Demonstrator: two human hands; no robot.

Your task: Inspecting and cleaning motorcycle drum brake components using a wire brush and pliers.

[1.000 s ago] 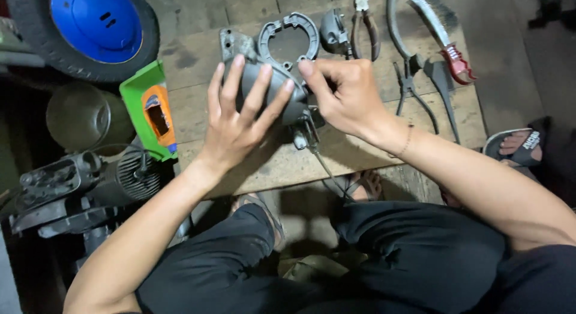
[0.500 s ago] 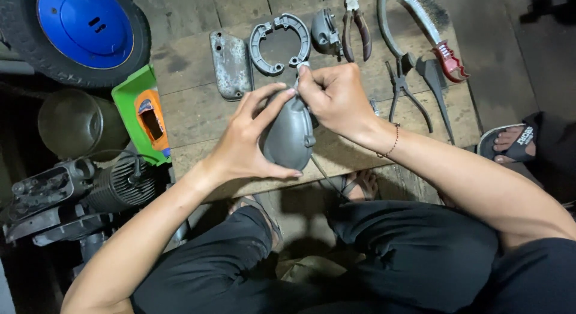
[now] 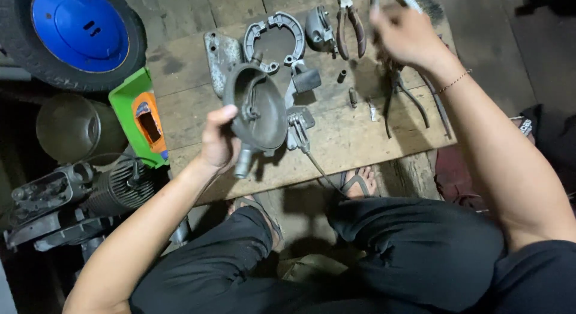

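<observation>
L hand [image 3: 217,143] grips grey metal brake drum cover [image 3: 257,113], held tilted just above wooden bench [image 3: 348,140]. R hand [image 3: 405,35] blurred at far edge, near wire brush [image 3: 423,1] & pliers [image 3: 350,20]; can't tell its grip. Brake shoes [image 3: 275,35] lie behind cover.

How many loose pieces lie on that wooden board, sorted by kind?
Pliers: 2, red-handled and dark
Brake shoes: 1 pair
Flat metal plate: 1
Small grey casting: 1
Small sleeves or bolts: 3
Total: 8

The left hand holds a grey housing; the blurred right hand grips a tool.
</observation>
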